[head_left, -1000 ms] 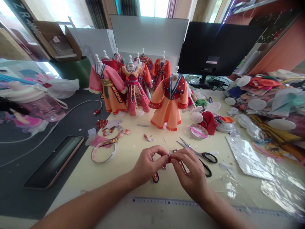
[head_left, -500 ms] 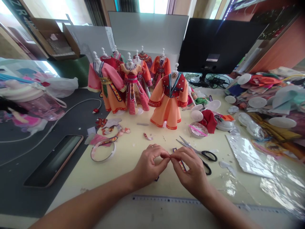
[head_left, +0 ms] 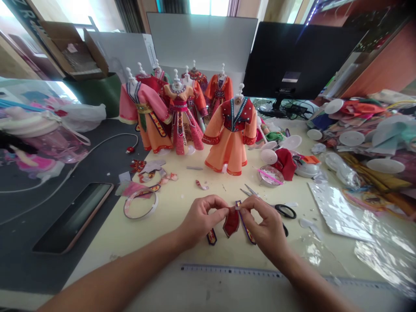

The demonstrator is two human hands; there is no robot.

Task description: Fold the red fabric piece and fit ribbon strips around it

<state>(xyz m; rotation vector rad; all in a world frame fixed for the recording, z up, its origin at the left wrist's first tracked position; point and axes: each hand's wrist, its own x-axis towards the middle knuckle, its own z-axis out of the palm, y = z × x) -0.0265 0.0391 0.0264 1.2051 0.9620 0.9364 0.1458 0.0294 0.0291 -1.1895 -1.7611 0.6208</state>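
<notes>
Between my hands hangs a small dark red fabric piece with a pointed lower end and a thin trimmed edge. My left hand pinches its upper left corner between thumb and forefinger. At its upper right, my right hand is closed in a pinch, with a small whitish bit at the fingertips. A patterned strip with a dark blue border lies partly under my right fingers. Another such strip shows below my left hand. Scissors with black handles lie partly hidden behind my right hand.
A ruler runs along the near side. Small dresses on stands, one of them orange and red, stand behind my hands. A tape roll and a phone lie left. A small dish and plastic bags are right.
My fingertips have moved apart from where they met. The dark red fabric piece now shows between them, and both patterned strips show more fully.
</notes>
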